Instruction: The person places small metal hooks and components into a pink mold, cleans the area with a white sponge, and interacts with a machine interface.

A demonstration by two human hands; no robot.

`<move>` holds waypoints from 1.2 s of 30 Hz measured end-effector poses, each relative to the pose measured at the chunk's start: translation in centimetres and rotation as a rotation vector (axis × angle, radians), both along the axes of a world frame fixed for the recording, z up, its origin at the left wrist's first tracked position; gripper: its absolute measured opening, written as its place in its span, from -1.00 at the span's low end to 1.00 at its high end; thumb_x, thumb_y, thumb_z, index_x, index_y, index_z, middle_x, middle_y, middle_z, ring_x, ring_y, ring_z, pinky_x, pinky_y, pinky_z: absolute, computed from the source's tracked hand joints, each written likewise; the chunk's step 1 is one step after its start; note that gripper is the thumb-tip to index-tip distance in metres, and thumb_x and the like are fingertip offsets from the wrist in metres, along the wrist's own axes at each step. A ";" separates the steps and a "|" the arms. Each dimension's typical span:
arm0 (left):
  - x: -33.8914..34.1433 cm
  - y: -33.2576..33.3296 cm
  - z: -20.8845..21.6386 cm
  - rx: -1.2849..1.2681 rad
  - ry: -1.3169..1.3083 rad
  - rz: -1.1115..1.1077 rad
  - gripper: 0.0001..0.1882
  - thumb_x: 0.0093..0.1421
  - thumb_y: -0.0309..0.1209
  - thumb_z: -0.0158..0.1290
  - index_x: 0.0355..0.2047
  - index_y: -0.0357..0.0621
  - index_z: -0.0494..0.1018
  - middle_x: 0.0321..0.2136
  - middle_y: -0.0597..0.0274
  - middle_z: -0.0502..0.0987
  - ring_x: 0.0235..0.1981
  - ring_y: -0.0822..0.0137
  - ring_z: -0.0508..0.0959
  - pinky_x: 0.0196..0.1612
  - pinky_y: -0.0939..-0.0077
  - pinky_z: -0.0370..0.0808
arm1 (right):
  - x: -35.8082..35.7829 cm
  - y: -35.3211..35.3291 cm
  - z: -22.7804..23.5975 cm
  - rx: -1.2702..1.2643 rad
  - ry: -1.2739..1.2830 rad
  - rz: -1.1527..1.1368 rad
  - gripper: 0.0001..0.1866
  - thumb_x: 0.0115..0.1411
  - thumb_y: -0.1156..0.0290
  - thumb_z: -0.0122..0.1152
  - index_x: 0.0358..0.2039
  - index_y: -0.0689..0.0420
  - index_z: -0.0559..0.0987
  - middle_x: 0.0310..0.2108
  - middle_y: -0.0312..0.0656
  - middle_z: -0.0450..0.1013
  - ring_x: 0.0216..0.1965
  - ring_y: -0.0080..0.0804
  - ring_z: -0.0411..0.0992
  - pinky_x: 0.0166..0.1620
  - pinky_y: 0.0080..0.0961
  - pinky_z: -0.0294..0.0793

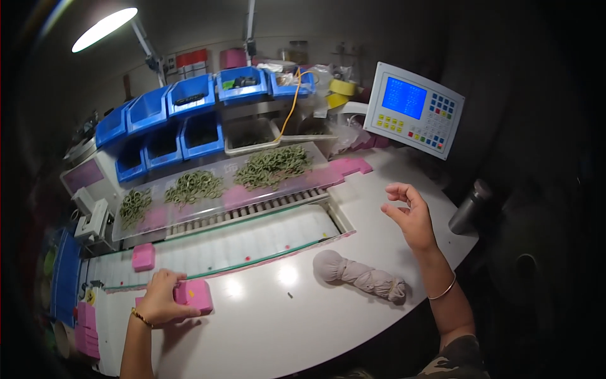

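At the lower left, my left hand is closed around the near end of a pink foam-like block on the white tabletop, thumb in front and fingers behind. A small yellow mark shows on the block. My right hand is raised over the table's right side, its thumb and curled fingers apart with nothing between them. Below and left of it lies a knotted, twisted pale cloth bundle. A second pink block rests on the white conveyor belt, just beyond my left hand.
Behind the belt, a clear tray carries piles of green rings. Blue bins stand in two rows at the back. A control panel with a blue screen and a dark bottle are at right. Pink blocks are stacked far left.
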State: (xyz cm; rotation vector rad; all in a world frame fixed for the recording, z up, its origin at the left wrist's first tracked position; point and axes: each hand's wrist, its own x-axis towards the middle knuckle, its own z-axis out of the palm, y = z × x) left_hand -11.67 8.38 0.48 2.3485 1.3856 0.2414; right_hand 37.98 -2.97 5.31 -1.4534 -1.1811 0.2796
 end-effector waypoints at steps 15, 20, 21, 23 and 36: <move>7.7 -7.2 -2.1 0.087 -0.371 -0.040 -0.27 -0.24 -0.29 0.47 -0.06 -0.19 0.38 -0.32 -0.01 0.52 -0.33 0.03 0.57 -0.23 0.28 0.54 | -6.0 -2.1 -1.5 -0.120 -0.296 0.234 -0.70 0.05 0.50 0.35 -0.17 0.10 0.54 -0.04 -0.16 0.38 -0.08 -0.38 0.42 -0.12 -0.47 0.47; 11.3 -8.9 -3.1 0.122 -0.480 -0.210 -0.53 -0.12 -0.25 0.40 -0.19 -0.09 0.54 -0.39 0.14 0.48 -0.37 0.14 0.53 -0.31 0.35 0.51 | -10.8 -2.8 -3.6 -0.070 -0.522 0.598 -0.68 0.07 0.43 0.34 -0.15 0.12 0.50 0.01 -0.09 0.36 0.01 -0.13 0.40 0.00 -0.29 0.43; 11.9 -8.9 -3.3 0.119 -0.482 -0.217 -0.53 -0.12 -0.25 0.40 -0.19 -0.09 0.54 -0.39 0.14 0.48 -0.37 0.14 0.53 -0.31 0.35 0.51 | -11.3 -3.0 -3.8 -0.033 -0.644 0.627 -0.67 0.07 0.44 0.35 -0.13 0.09 0.50 0.04 -0.10 0.35 0.01 -0.13 0.40 -0.04 -0.31 0.45; 12.5 -8.8 -3.6 0.111 -0.521 -0.235 -0.55 -0.09 -0.26 0.39 -0.19 -0.10 0.54 -0.38 0.14 0.48 -0.37 0.14 0.53 -0.31 0.35 0.50 | -11.5 -2.8 -3.5 -0.022 -0.742 0.591 -0.65 0.05 0.42 0.37 -0.14 0.09 0.50 0.07 -0.06 0.33 0.02 -0.07 0.39 -0.01 -0.27 0.43; 13.1 -8.7 -4.6 0.132 -0.613 -0.234 -0.59 -0.07 -0.31 0.36 -0.21 -0.14 0.54 -0.39 0.13 0.55 -0.38 0.16 0.56 -0.30 0.38 0.51 | 14.2 5.4 3.3 -0.155 -0.754 -0.440 -0.59 -0.09 0.39 0.49 -0.28 0.09 0.43 0.32 0.10 -0.01 0.18 0.20 0.26 0.15 -0.10 0.34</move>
